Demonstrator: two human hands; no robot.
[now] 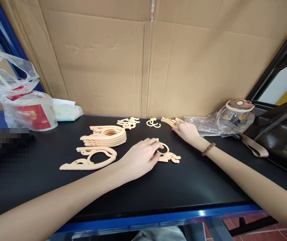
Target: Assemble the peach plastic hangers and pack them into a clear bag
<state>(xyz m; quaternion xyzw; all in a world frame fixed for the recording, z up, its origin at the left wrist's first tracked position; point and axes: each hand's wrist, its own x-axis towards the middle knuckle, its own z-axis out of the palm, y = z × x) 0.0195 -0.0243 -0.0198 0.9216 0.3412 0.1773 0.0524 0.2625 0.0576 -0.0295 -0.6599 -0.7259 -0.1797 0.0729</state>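
My left hand is at the middle of the table, its thumb and fingers closed on a beige plastic folding-hanger piece with a curved edge. Small beige connector pieces lie just beside its fingertips. Farther back, my right hand reaches into a bundle of thin beige plastic strips, fingers bent and pinched at their near end. A single folded beige hanger rests left of my left hand. Behind it is a stack of several folded hangers.
Beige hooks and a heap of small parts lie near the cardboard wall. Crumpled clear plastic, a clear bottle and a dark bag are at right. A bagged tub and a tissue pack stand left.
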